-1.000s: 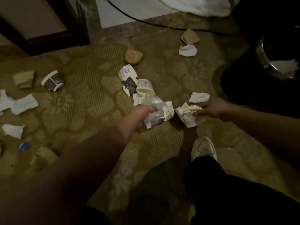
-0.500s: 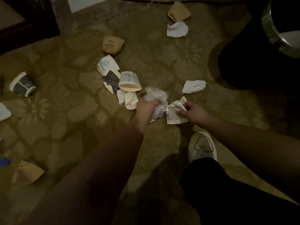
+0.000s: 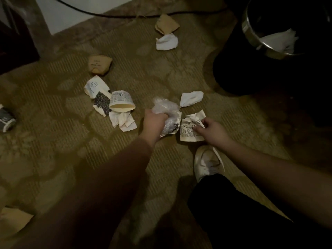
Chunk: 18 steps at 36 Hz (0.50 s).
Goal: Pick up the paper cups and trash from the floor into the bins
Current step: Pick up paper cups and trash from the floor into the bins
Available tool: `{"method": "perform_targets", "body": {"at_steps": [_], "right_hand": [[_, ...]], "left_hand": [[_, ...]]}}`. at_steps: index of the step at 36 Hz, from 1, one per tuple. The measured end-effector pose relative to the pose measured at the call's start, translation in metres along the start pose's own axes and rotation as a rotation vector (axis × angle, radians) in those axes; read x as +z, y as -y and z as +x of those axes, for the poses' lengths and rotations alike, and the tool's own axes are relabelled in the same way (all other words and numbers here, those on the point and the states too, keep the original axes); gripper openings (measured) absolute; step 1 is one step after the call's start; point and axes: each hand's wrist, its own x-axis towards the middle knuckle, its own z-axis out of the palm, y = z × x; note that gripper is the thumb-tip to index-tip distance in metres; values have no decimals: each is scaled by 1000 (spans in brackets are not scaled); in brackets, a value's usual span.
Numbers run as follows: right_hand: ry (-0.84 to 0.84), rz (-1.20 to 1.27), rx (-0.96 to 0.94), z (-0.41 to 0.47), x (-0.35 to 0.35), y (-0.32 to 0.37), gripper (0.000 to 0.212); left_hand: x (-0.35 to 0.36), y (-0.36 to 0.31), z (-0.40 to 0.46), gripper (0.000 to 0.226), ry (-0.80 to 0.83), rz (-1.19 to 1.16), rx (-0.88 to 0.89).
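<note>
My left hand (image 3: 155, 121) grips a crumpled clear plastic wrapper (image 3: 164, 106) together with a printed paper scrap (image 3: 172, 127). My right hand (image 3: 209, 129) pinches a flattened printed paper cup (image 3: 190, 130) just above the carpet. A white tissue (image 3: 191, 98) lies just beyond my hands. To the left sits a cluster: a cream cup (image 3: 121, 102) on its side, a smiley-face cup (image 3: 95, 86), a dark patterned cup (image 3: 102, 103) and torn paper (image 3: 124, 121). A black bin with a steel rim (image 3: 251, 35) stands at the upper right with white paper inside.
A brown crushed cup (image 3: 99, 64) lies further back. Another brown cup (image 3: 166, 24) and a white tissue (image 3: 167, 42) lie near a black cable (image 3: 100, 14). A dark cup (image 3: 6, 120) is at the left edge. My white shoe (image 3: 206, 163) stands below my right hand.
My right hand has brought the printed cup left, close to my left hand. The view has shifted, so the floor trash sits differently in frame.
</note>
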Motion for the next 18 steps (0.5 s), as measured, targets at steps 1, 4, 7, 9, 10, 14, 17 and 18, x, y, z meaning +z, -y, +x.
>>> {"method": "perform_targets", "body": {"at_steps": [1, 4, 7, 9, 10, 14, 17, 18], "right_hand": [[-27, 25, 7, -4, -8, 1, 24], [-122, 139, -2, -16, -38, 8, 21], [-225, 181, -42, -27, -75, 19, 18], [-273, 204, -64, -34, -102, 28, 17], [-297, 207, -71, -37, -116, 33, 18], [-448, 210, -118, -45, -174, 50, 23], [-587, 241, -147, -44, -220, 58, 30], [-631, 248, -152, -43, -235, 60, 33]], "left_hand": [[3, -4, 4, 68, 19, -17, 14], [14, -29, 13, 72, 61, -14, 101], [30, -72, 7, 80, 125, -8, 178], [41, -104, -3, 81, 151, -15, 239], [47, -119, -10, 80, 167, -10, 266], [70, -171, -45, 70, 232, 24, 404], [95, -208, -62, 62, 249, 41, 515], [104, -220, -66, 65, 262, 57, 540]]}}
